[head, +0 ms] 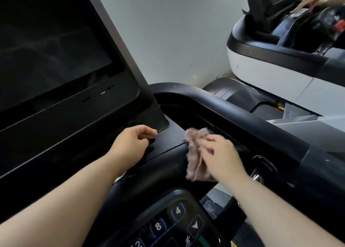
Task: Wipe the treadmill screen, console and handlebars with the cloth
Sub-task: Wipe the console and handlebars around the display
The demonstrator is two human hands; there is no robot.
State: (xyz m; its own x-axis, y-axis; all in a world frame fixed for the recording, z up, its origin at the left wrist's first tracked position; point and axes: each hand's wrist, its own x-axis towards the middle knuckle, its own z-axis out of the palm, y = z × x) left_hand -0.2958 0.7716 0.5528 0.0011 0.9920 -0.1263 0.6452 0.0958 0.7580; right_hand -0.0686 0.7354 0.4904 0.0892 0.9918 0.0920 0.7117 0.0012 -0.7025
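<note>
The dark treadmill screen (52, 50) fills the upper left, unlit, with faint streaks across its glass. Below and to its right runs the black console (168, 142), with a deep recess at its far side, and the thick black handlebar (242, 114) curves round that recess toward the right. A second treadmill (270, 65), white and black, stands at the upper right against a pale wall (177, 32), with another person's hand (308, 3) resting on it. The left hand (133, 140) rests on the console at the lower corner of the screen's frame, fingers loosely curled and holding nothing. The right hand (222, 157) grasps the cloth (195, 153), a pinkish mottled rag, and lies on top of it; the cloth is bunched under the fingers, reaches out past the fingertips to the rim of the recess, and hangs down over the console's near edge. It lies just right of the left hand and apart from it; both it and the right hand are blurred. At the bottom, a keypad (175, 222) shows "4" and "8" on rounded keys, a downward triangle, and a cut-off "2" at the edge.
</note>
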